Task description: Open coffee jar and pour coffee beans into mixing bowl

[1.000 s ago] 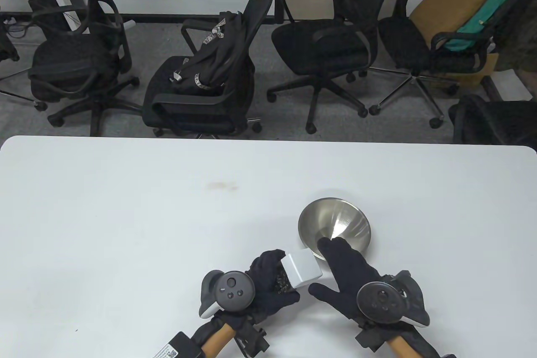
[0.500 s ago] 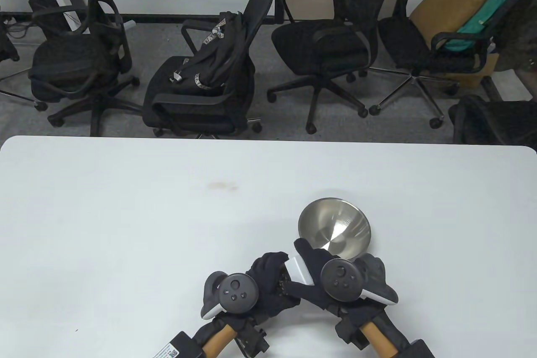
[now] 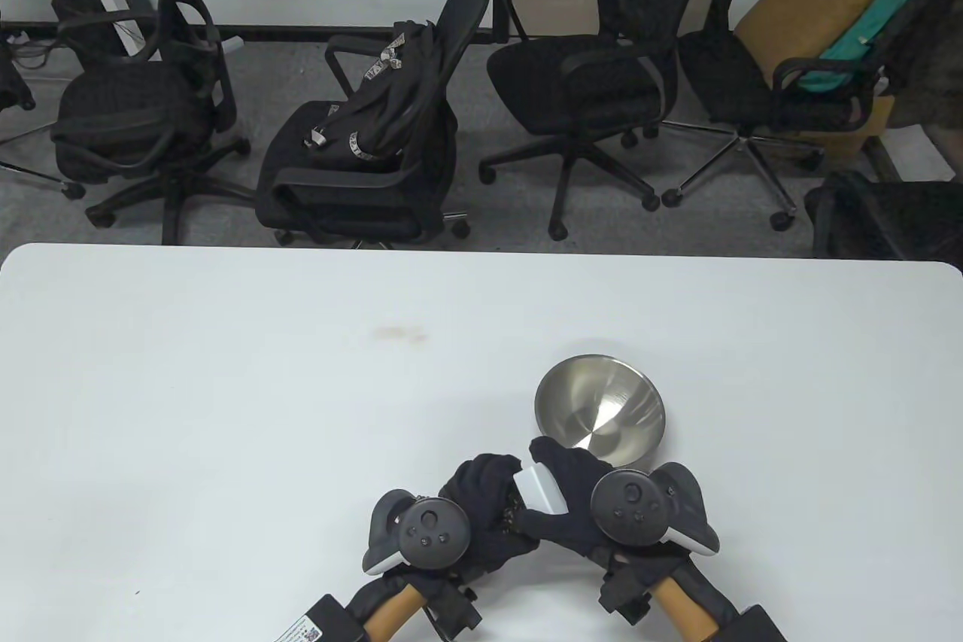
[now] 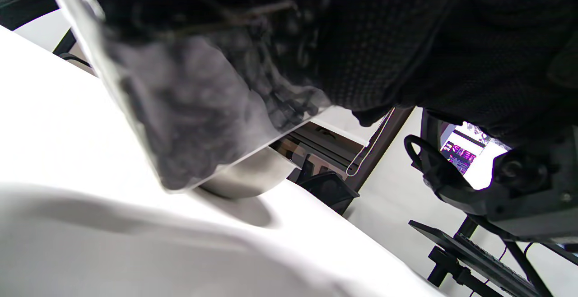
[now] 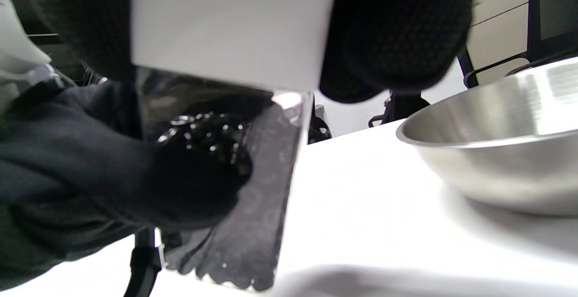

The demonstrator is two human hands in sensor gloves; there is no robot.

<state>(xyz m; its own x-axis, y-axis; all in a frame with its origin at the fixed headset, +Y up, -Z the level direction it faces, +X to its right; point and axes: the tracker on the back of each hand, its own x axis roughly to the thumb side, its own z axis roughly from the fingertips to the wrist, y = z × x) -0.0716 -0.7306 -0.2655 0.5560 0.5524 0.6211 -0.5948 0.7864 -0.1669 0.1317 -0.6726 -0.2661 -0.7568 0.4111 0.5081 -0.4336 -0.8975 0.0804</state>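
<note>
A clear square coffee jar (image 3: pixel 511 508) with dark beans inside and a white lid (image 3: pixel 543 489) is held just above the table near its front edge. My left hand (image 3: pixel 481 514) grips the jar's body; the jar also shows in the left wrist view (image 4: pixel 189 107) and the right wrist view (image 5: pixel 244 225). My right hand (image 3: pixel 572 495) grips the white lid (image 5: pixel 230 30) from above. The empty steel mixing bowl (image 3: pixel 599 409) stands just behind and to the right of the jar, and shows in the right wrist view (image 5: pixel 496 152).
The white table (image 3: pixel 301 371) stretches left and back from the hands. A faint brown stain (image 3: pixel 395 332) marks its middle. Several black office chairs (image 3: pixel 361 145) stand on the floor beyond the far edge.
My right hand moved left from the bowl's rim onto the jar's lid and closed around it. The left hand kept hold of the jar, almost still.
</note>
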